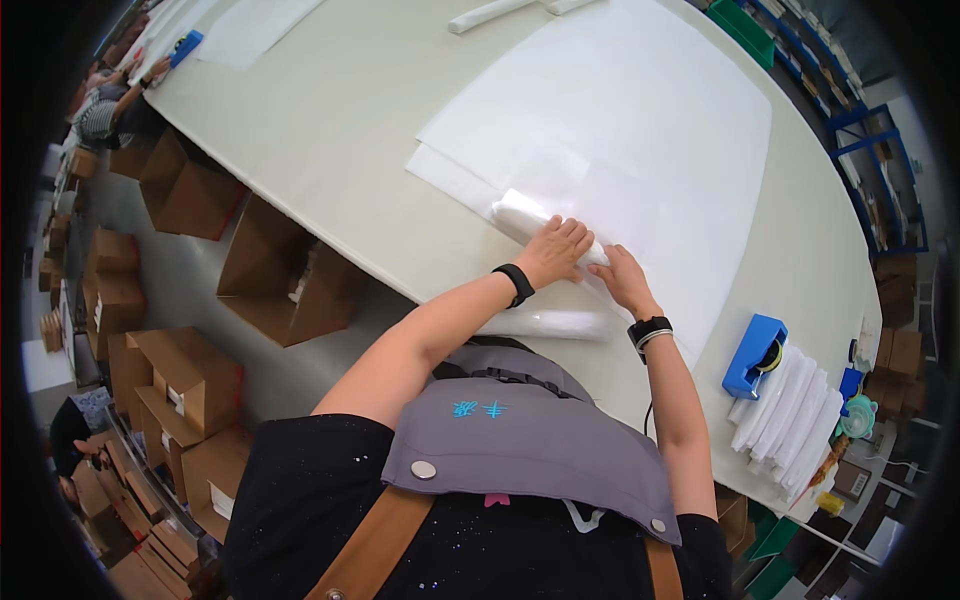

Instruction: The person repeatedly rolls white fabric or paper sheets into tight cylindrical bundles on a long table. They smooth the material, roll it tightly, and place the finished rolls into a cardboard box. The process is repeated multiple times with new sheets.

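A rolled white bundle (522, 213), sheet-like and wrapped round itself, lies at the near edge of a stack of large white sheets (665, 120). My left hand (555, 252) grips it from above, fingers curled over its middle. At the bundle's right end, my right hand (627, 281) closes round it with the thumb towards the left hand. Both palms hide part of the bundle. Between my forearms, by the table's near edge, lies a second white roll (550, 323) in what looks like clear film; neither hand touches it.
On the cream table (330, 120), a blue tape dispenser (756, 357) stands at right beside a pile of folded white bundles (790, 415). More white rolls (490, 14) lie at the far edge. Open cardboard boxes (290, 275) stand on the floor at left. A person (98, 115) works at far left.
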Demonstrator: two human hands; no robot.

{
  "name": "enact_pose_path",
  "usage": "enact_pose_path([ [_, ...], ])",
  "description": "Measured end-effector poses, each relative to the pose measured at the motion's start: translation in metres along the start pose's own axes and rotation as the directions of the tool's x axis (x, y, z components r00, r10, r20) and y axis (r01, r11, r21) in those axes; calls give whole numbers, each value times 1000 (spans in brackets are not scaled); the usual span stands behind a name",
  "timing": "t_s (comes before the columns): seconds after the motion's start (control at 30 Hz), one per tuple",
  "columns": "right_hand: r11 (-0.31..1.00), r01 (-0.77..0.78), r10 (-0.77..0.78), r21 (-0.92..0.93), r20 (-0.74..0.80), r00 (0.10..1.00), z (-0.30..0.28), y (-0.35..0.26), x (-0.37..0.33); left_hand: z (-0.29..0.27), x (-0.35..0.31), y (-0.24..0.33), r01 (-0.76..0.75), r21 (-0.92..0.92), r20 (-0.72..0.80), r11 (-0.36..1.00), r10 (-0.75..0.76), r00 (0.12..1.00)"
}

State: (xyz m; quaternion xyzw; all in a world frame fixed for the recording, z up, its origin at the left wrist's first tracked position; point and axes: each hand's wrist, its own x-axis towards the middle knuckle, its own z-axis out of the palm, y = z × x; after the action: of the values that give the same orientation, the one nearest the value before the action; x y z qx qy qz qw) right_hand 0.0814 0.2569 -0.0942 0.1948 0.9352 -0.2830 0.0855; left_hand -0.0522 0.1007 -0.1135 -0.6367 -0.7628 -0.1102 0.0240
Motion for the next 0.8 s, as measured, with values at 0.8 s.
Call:
enact_pose_path([
  [0.8,996,53,-32,-71,270,962,-16,-18,54,-7,-4,-29,-223,23,-212,975,223,952],
])
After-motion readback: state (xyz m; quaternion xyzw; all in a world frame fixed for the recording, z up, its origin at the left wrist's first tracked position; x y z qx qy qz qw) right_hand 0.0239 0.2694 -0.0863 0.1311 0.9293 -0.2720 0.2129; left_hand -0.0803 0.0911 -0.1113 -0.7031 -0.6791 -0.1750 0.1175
